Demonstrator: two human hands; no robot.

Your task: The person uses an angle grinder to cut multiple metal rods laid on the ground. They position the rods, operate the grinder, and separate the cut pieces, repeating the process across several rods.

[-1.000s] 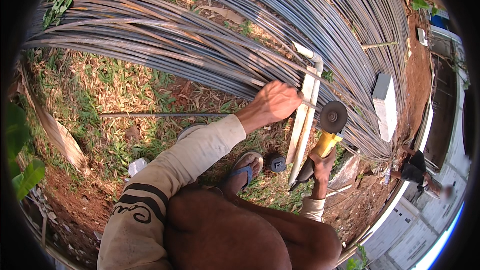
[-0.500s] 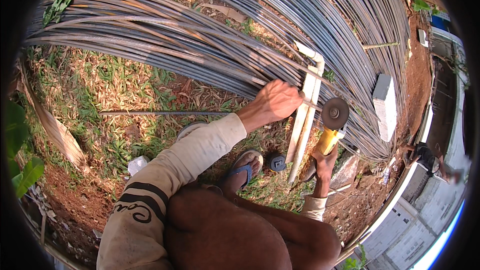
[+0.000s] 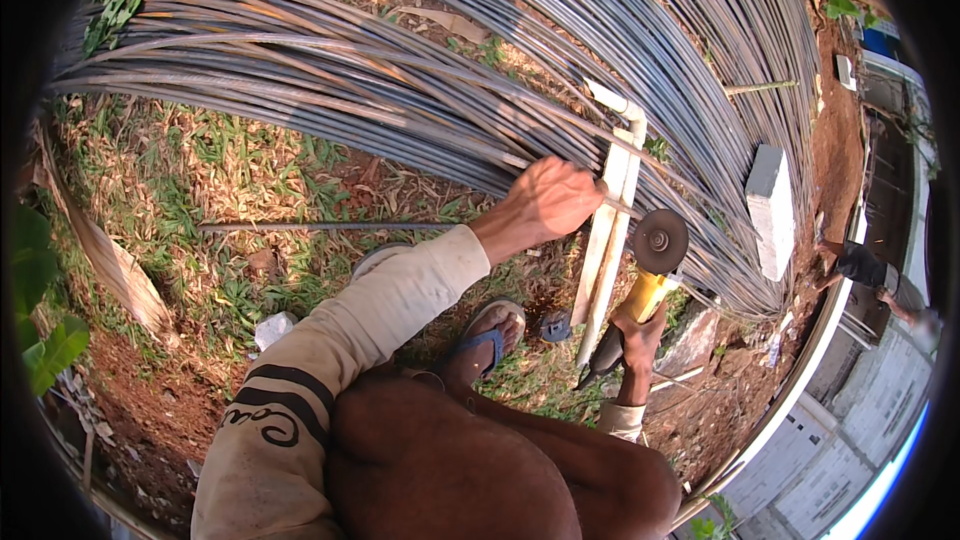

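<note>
My left hand is closed in a fist round a thin steel rod, whose short end sticks out to the right past the fingers. That end lies across a pale wooden strip. In my right hand is a yellow and black angle grinder, gripped by its body. Its dark round disc sits just right of the rod's end; whether they touch, I cannot tell. Another steel rod length lies on the grass left of my left wrist; whether it joins the held rod is hidden.
Long bundles of steel bars curve across the far side. A white pipe runs beside the wooden strip. A grey-white block rests on the bars at right. My sandalled foot is close below. Another person is farther right.
The grinder has shifted slightly left and nearer me, its disc moving with it, and more of its black body shows. My left hand has hardly moved. The other person has changed posture.
</note>
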